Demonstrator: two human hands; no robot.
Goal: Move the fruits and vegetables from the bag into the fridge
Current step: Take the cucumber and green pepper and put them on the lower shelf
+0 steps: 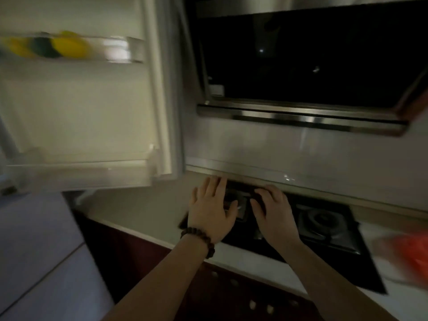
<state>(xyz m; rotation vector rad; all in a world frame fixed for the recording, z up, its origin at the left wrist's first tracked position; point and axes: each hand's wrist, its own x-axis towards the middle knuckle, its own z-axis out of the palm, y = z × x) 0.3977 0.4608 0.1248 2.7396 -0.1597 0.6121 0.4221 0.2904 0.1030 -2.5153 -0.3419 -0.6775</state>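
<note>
Both hands hover empty over a black gas hob [324,230]: left hand [212,209] flat, fingers spread; right hand [272,212] loosely curled. Blurred yellow and green produce [46,46] sits in the open fridge door's shelf [120,50], upper left. A blurred red bag [410,256] lies far right, beyond the hob.

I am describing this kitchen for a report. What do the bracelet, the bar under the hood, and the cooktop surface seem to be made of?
Bracelet: round dark brown beads, probably wood, matte; blur leaves it open.
Bar under the hood: metal, likely brushed stainless steel, judging by its long bright streaks.
Cooktop surface: flat glossy black, probably glass, with faint reflections.
</note>
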